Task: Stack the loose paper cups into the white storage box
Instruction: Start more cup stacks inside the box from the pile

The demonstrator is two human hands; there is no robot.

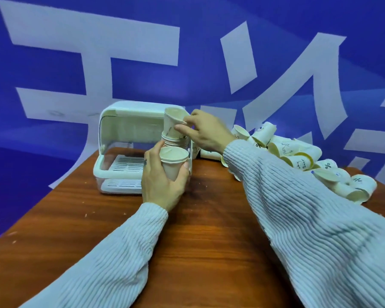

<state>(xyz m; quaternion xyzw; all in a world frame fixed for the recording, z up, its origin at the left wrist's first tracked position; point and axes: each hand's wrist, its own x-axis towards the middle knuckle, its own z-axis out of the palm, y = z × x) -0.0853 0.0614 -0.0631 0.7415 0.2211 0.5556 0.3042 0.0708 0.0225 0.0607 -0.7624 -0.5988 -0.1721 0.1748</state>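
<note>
A blue backdrop with large white characters (93, 52) fills the space behind the reddish-brown wooden bench (209, 241), which carries everything else. Pale specks lie scattered on the bench's left part.

Both arms reach in from the near edge in ribbed, pale knitted sleeves (298, 207); the right sleeve crosses in front of the heap of cups and hides part of it.

The white plastic storage box with a rounded lid (111, 138) stands at the far left of the bench, its clear front swung up so that the slotted white tray inside shows. Both hands and their cups stand in front of the box's right side and block the view of it.

The heap of loose cream paper cups with small dark prints (298, 152) lies along the far right edge, most of them tipped on their sides, mouths facing many ways.

The left hand (162, 185) is closed around a short nested stack of cream paper cups (173, 163), fingers wrapped about its lower part, held upright just in front of the box's right end.

The right hand (207, 132) pinches the rim of a single tilted paper cup (172, 123) between thumb and fingers. That cup sits at the top of a taller nested stack of paper cups (172, 141), whose foot is hidden behind the left hand's stack.
</note>
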